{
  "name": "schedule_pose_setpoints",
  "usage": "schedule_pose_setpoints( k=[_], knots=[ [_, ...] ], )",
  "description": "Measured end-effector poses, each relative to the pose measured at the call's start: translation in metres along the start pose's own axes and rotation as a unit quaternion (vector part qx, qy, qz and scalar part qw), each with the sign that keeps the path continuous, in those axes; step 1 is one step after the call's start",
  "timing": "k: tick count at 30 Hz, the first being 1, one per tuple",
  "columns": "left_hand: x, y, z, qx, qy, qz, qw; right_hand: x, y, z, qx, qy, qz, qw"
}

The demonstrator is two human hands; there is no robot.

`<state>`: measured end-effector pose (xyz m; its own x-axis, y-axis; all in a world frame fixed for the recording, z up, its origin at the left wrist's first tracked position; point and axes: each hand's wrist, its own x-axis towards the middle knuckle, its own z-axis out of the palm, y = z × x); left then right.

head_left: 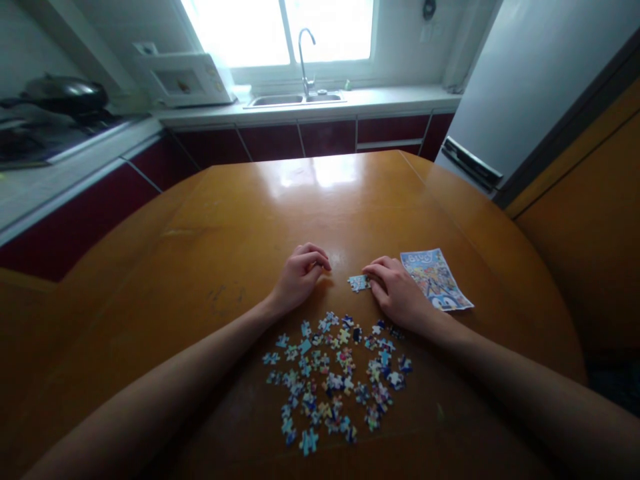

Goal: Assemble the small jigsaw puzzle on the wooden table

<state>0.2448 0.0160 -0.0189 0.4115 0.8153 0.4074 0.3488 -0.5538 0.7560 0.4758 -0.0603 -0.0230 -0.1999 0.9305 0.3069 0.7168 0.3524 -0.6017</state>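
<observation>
My right hand [397, 293] rests on the table with its fingers and thumb closed on the right end of a small joined section of jigsaw puzzle [357, 283], pale blue and white. Part of that section is hidden under the fingertips. To its left, my left hand [301, 277] hovers at or just above the tabletop, fingers loosely bent and apart from the thumb, with nothing visible in it. Between my forearms, nearer to me, lies a spread of loose jigsaw pieces [345, 360] in blue, yellow, red and dark colours.
A printed picture sheet [440, 280] lies beside my right hand. The wooden table [240, 213] is rounded at its edges. Beyond it are a sink [277, 101] with a faucet [304, 63], a microwave [185, 80], a pan [65, 93] and a refrigerator [530, 87].
</observation>
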Motion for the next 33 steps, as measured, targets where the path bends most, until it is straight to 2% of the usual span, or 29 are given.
schedule_pose_setpoints(
  k=[4, 9, 15, 19, 26, 33],
  knots=[
    [0.001, 0.004, -0.004, -0.036, 0.010, -0.010, 0.999, -0.001, 0.003, 0.003, 0.004, 0.008, 0.007, 1.000],
    [-0.004, 0.010, -0.016, -0.039, -0.062, -0.041, 0.996, 0.000, 0.006, 0.005, 0.021, 0.019, 0.015, 0.999],
    [-0.026, 0.016, -0.016, -0.026, -0.049, -0.070, 0.996, -0.001, 0.003, 0.005, 0.008, 0.021, 0.014, 1.000],
    [-0.034, 0.018, -0.012, -0.026, -0.030, -0.059, 0.997, -0.002, 0.001, 0.004, 0.003, 0.021, 0.018, 1.000],
    [-0.029, 0.011, -0.018, -0.054, -0.051, -0.032, 0.997, -0.002, -0.002, 0.001, 0.007, 0.011, 0.021, 1.000],
    [-0.033, 0.010, -0.020, -0.072, -0.055, -0.036, 0.995, -0.003, 0.001, 0.002, 0.007, 0.003, 0.018, 1.000]
  ],
)
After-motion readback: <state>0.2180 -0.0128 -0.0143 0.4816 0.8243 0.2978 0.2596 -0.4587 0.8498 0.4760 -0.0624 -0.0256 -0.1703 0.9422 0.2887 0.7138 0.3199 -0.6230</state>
